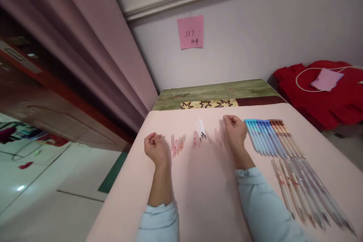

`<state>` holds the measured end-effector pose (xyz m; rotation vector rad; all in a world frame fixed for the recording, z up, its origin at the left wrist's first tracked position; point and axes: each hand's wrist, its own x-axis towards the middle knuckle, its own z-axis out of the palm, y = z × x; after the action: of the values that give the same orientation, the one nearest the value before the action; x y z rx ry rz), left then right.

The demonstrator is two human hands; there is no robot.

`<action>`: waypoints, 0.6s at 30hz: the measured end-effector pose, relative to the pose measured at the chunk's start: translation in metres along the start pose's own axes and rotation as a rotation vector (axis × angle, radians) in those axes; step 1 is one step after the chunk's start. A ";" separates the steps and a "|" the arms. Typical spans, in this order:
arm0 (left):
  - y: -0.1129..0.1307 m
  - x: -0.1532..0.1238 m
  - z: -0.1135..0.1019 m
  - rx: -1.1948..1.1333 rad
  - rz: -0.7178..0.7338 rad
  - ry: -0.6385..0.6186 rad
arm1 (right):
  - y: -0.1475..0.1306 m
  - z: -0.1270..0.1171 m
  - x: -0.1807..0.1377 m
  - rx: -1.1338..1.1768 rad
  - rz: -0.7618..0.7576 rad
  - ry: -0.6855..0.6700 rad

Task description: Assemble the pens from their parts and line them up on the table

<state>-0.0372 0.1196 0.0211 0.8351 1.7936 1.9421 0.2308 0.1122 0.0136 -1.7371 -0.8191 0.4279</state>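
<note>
My left hand [155, 149] rests on the left of the pink-covered table, its fingers curled in, with nothing visible in them. Just right of it lie several short, clear pinkish pen barrels [177, 145]. Toward the middle is a single pink barrel [195, 137], beside a few thin white pen refills [201, 129] with dark tips. My right hand [236, 130] is also curled closed near the far right, and nothing shows between its fingers. Left of it, faint pink translucent pieces [218, 136] look blurred.
Right of my right hand lies a row of blue and brown capped pens [272, 138]. Nearer me are several pale, clear pens [309, 191]. A pink note [191, 32] is stuck on the wall. Red cloth [309, 102] with a cable sits beyond the table, and a curtain [113, 45] hangs left.
</note>
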 end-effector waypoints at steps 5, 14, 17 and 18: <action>-0.009 0.006 0.003 0.059 -0.001 -0.066 | 0.018 -0.017 0.023 -0.100 -0.002 0.000; -0.013 0.010 0.005 0.135 -0.021 -0.151 | -0.010 0.012 -0.027 -0.520 -0.396 -0.209; -0.013 0.010 0.005 0.116 -0.027 -0.141 | -0.016 0.026 -0.047 -0.586 -0.626 -0.311; -0.013 0.010 0.005 0.103 -0.033 -0.138 | -0.017 0.028 -0.051 -0.606 -0.662 -0.330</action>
<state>-0.0434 0.1314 0.0106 0.9427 1.8262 1.7389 0.1716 0.0981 0.0144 -1.8097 -1.8306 -0.0008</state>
